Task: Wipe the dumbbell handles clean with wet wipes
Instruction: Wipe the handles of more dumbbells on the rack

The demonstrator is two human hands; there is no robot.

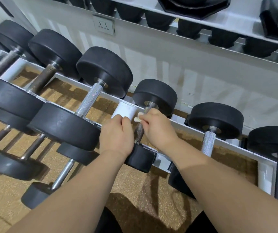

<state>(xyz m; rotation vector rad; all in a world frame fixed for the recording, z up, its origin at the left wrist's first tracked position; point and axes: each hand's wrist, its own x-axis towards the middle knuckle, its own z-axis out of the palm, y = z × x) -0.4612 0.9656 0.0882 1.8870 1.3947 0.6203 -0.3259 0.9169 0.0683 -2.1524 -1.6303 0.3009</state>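
Observation:
A small black dumbbell lies across the white rack (pixel 182 121). Its dark knurled handle (pixel 139 130) runs between my two hands. My right hand (pixel 157 126) pinches a small crumpled white wet wipe (pixel 137 119) against the upper part of that handle, just below the far head (pixel 155 95). My left hand (pixel 116 134) sits to the left of the handle with its fingers curled at the near end of a white crossbar (pixel 124 110); what they hold is hidden. The near head (pixel 141 159) lies under my left wrist.
Bigger black dumbbells fill the rack to both sides, one with a bright silver handle (pixel 91 98) to the left and another (pixel 208 143) to the right. More dumbbells rest on a lower tier (pixel 62 175). An upper shelf (pixel 202 22) hangs overhead. Brown carpet (pixel 134 190) lies below.

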